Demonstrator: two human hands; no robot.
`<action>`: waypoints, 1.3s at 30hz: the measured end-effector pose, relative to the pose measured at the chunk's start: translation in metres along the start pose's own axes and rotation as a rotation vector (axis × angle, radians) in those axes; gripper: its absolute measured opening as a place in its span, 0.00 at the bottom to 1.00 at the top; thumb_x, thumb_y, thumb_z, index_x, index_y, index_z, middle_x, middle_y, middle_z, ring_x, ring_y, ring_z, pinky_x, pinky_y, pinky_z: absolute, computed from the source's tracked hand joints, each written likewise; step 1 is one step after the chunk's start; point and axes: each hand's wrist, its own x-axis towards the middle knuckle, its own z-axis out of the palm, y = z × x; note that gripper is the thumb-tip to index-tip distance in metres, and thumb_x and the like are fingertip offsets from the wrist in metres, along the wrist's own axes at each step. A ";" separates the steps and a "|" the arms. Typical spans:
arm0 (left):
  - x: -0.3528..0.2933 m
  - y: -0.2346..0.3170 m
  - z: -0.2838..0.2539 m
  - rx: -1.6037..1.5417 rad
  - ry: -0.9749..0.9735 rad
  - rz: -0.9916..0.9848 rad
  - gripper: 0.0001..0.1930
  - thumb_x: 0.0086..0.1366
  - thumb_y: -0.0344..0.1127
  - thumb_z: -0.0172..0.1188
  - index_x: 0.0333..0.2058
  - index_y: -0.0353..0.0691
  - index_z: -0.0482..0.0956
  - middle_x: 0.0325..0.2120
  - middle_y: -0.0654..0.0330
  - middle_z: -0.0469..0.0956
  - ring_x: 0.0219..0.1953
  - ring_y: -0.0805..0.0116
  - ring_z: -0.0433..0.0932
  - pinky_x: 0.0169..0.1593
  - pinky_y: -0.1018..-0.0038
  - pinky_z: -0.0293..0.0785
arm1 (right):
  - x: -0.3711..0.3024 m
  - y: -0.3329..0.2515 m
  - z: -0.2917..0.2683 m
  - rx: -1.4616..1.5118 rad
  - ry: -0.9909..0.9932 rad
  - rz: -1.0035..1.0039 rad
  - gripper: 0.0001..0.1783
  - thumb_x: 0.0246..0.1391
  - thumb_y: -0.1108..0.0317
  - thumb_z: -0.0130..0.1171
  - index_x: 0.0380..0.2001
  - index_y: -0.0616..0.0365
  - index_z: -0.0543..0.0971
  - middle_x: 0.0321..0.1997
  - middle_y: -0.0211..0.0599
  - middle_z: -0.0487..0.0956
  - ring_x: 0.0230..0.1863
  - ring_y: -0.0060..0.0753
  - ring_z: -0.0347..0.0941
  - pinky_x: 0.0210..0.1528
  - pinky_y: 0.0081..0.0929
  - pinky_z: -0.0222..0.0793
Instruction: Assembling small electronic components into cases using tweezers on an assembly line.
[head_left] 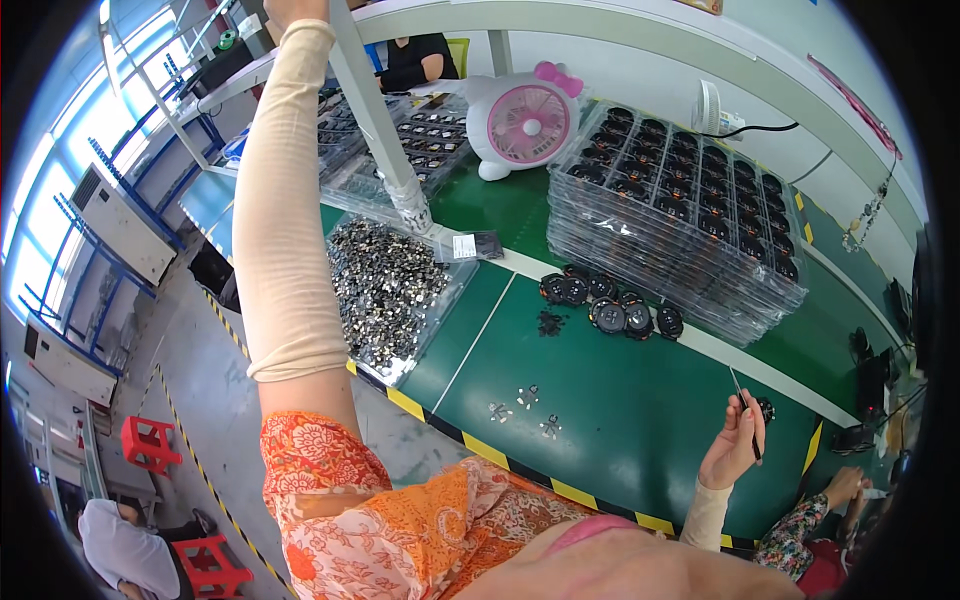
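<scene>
My left arm, in a cream sleeve, stretches up to the top edge beside a grey post [375, 110]. Only part of my left hand [298, 9] shows there, its fingers cut off by the frame. Over the right side of the green table, my right hand [735, 452] is closed around slim dark tweezers [743, 404], tips pointing up. A round black part [767, 410] lies just beyond that hand. Several small metal and black pieces [526, 398] lie mid-table. Farther back sit a cluster of round black parts [608, 314] and a little heap of black bits [550, 322].
A clear tray [402, 372] heaped with small parts stands left. Stacked clear trays [640, 262] of round black parts rise behind, beside a white and pink fan [527, 125]. A dark labelled bag [484, 245] lies nearby. Another person's hands [848, 486] are at lower right.
</scene>
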 end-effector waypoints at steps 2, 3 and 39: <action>-0.005 0.003 -0.010 -0.025 -0.021 0.061 0.14 0.69 0.41 0.54 0.38 0.34 0.78 0.32 0.48 0.80 0.36 0.54 0.80 0.42 0.65 0.73 | -0.001 0.001 0.001 0.013 0.004 0.014 0.17 0.67 0.70 0.50 0.53 0.72 0.74 0.54 0.49 0.77 0.49 0.34 0.78 0.54 0.24 0.73; -0.005 0.005 -0.014 -0.023 -0.017 0.060 0.14 0.69 0.41 0.54 0.38 0.34 0.78 0.32 0.48 0.80 0.36 0.54 0.80 0.42 0.65 0.73 | -0.002 0.002 0.001 0.013 0.000 0.012 0.17 0.67 0.70 0.50 0.53 0.72 0.74 0.54 0.49 0.77 0.49 0.34 0.78 0.54 0.24 0.73; 0.034 0.037 0.108 0.595 -0.963 -0.053 0.37 0.69 0.66 0.33 0.52 0.40 0.78 0.56 0.42 0.73 0.61 0.43 0.68 0.65 0.54 0.59 | -0.009 0.018 0.029 0.029 0.007 0.126 0.14 0.63 0.73 0.54 0.49 0.71 0.77 0.49 0.50 0.80 0.44 0.38 0.80 0.48 0.25 0.77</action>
